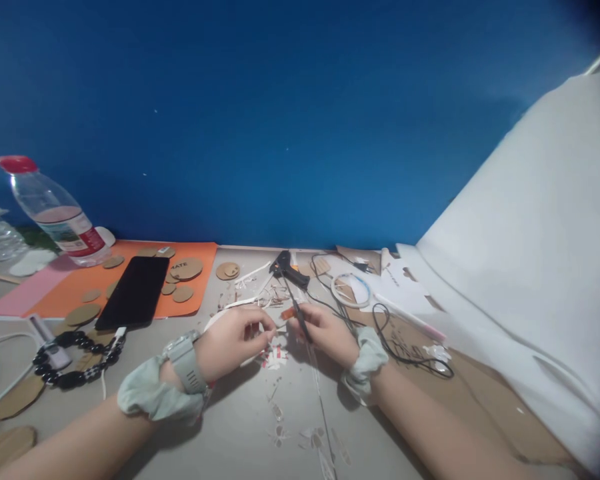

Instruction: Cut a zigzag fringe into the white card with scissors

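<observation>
My left hand [240, 337] is closed in a pinch in the middle of the desk. What its fingertips hold is too small to make out; a pale strip [225, 311] curves behind it. Just to the right, my right hand [326, 333] is closed with a small orange piece [288, 313] at its fingertips. A thin dark strip [301, 323] runs across these fingers, and a long thin line trails from there toward me. The two hands' fingertips are close together. Beyond them lies a black glue gun [291, 272]. White and red scraps [277, 357] lie beneath the hands.
On the left are a black phone [136, 293] on orange paper [207, 257], cardboard discs [186, 268], a beaded bracelet [69, 380] and a red-capped bottle [63, 217]. Right: a black cable [415, 360], a pale ring [351, 291] and cardboard [480, 393]. A blue wall rises behind.
</observation>
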### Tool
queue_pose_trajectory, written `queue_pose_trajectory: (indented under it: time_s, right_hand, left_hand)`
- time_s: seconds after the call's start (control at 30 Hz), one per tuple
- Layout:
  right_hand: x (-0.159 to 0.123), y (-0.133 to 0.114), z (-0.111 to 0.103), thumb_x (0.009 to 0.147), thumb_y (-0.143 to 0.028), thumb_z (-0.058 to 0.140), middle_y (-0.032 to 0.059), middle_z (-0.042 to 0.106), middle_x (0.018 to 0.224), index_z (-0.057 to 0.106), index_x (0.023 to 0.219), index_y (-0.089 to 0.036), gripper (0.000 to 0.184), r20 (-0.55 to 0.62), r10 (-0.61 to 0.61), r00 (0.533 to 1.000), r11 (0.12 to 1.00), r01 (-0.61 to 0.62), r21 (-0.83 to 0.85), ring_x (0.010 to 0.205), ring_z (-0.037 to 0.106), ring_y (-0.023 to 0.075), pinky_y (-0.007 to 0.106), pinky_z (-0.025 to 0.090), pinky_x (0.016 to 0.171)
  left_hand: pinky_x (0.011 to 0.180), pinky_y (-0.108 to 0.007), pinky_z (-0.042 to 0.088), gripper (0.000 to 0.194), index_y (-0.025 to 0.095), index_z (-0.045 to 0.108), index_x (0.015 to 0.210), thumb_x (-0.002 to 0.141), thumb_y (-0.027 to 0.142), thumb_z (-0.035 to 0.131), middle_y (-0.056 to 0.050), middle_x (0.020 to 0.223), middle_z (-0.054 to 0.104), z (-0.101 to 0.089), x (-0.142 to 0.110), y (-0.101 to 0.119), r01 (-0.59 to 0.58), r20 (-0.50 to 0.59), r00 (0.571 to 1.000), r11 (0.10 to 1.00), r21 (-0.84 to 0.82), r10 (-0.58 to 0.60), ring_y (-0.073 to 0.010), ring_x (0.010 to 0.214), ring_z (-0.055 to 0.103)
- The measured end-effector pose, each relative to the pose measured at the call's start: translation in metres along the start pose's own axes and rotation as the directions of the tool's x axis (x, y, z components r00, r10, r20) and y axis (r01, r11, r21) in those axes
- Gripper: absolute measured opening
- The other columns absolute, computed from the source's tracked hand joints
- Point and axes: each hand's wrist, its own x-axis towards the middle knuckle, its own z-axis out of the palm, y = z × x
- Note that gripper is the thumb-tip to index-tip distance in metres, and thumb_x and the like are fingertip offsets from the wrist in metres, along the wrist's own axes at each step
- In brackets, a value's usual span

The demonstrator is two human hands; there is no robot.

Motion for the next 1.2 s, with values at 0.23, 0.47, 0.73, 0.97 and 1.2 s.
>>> queue_pose_trajectory:
  time_s: [0.23, 0.47, 0.73, 0.97, 1.2]
  right_hand:
    - [-0.002, 0.009, 0.006, 0.076, -0.017, 0.06, -0.0029, 0.053, 0.064, 0.056, 0.073, -0.016, 0.005, 0.06, 0.013, 0.998, 1.0, -0.012, -0.011, 0.058, 0.048, 0.0109, 0.023, 0.038, 0.053]
    - [-0.003, 0.002, 0.011, 0.076, -0.018, 0.062, -0.0031, 0.053, 0.063, 0.055, 0.07, -0.016, 0.01, 0.063, 0.056, 0.996, 0.998, -0.057, 0.006, 0.057, 0.047, 0.0102, 0.022, 0.038, 0.052]
    - [-0.003, 0.004, 0.014, 0.078, -0.02, 0.062, -0.004, 0.052, 0.059, 0.055, 0.072, -0.015, 0.01, 0.029, 0.084, 0.996, 0.994, -0.086, 0.071, 0.055, 0.047, 0.0096, 0.022, 0.041, 0.051]
    - [-0.005, -0.001, 0.019, 0.08, -0.024, 0.063, -0.0057, 0.05, 0.057, 0.052, 0.071, -0.017, 0.016, -0.004, 0.095, 0.995, 0.987, -0.094, 0.128, 0.051, 0.046, 0.0079, 0.02, 0.041, 0.049]
    - [-0.005, -0.006, 0.02, 0.077, -0.036, 0.068, -0.0091, 0.045, 0.051, 0.051, 0.075, -0.018, 0.025, 0.007, 0.204, 0.979, 0.938, -0.197, 0.285, 0.042, 0.042, 0.0058, 0.018, 0.037, 0.041]
  left_hand:
    - [0.06, -0.023, 0.04, 0.012, 0.02, 0.063, 0.073, 0.079, 0.019, 0.052, 0.003, 0.069, 0.062, 0.015, -0.001, -0.008, 0.034, -0.072, 0.997, 0.995, -0.091, -0.041, -0.0132, 0.064, 0.053]
    - [0.064, -0.025, 0.042, 0.011, 0.02, 0.062, 0.073, 0.075, 0.014, 0.053, 0.002, 0.071, 0.062, 0.019, -0.004, -0.012, 0.051, -0.085, 0.994, 0.986, -0.159, -0.065, -0.0135, 0.067, 0.054]
    - [0.068, -0.025, 0.044, 0.011, 0.019, 0.06, 0.071, 0.075, 0.012, 0.053, 0.001, 0.07, 0.061, 0.02, -0.004, -0.014, 0.083, -0.08, 0.992, 0.977, -0.195, -0.1, -0.0135, 0.068, 0.055]
    - [0.064, -0.024, 0.043, 0.011, 0.019, 0.06, 0.072, 0.075, 0.012, 0.052, 0.002, 0.07, 0.06, 0.021, -0.003, -0.015, 0.085, -0.085, 0.991, 0.976, -0.202, -0.104, -0.0132, 0.066, 0.055]
    - [0.064, -0.023, 0.044, 0.016, 0.019, 0.057, 0.073, 0.084, 0.018, 0.046, 0.002, 0.071, 0.058, 0.021, -0.005, -0.015, 0.067, -0.158, 0.982, 0.973, -0.22, -0.103, -0.0127, 0.066, 0.055]
